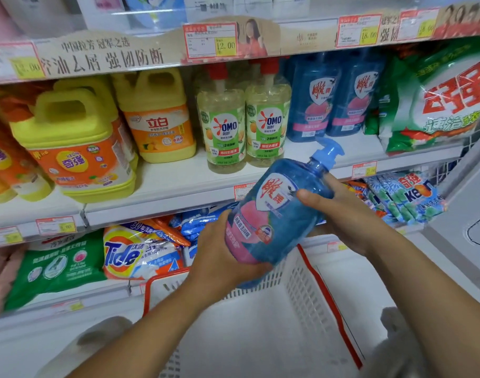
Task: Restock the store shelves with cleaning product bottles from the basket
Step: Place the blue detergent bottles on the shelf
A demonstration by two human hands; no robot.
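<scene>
Bright, even store light from above, soft shadows beneath the front edge of the middle shelf (pixel 178 184), white glare on the green detergent bag (pixel 438 113), wide-angle bending toward the corners, yellow jugs (pixel 69 137) at the left edge smeared

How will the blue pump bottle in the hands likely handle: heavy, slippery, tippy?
Probably heavy: the blue pump bottle looks full, and left hand and right hand both grip it. Glossy plastic may slip. Likely stable upright, like the matching bottles on the shelf.

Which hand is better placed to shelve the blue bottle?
Probably the right hand: it grips the blue bottle near its neck, on the side of the matching bottles on the shelf. The left hand holds the base.
</scene>
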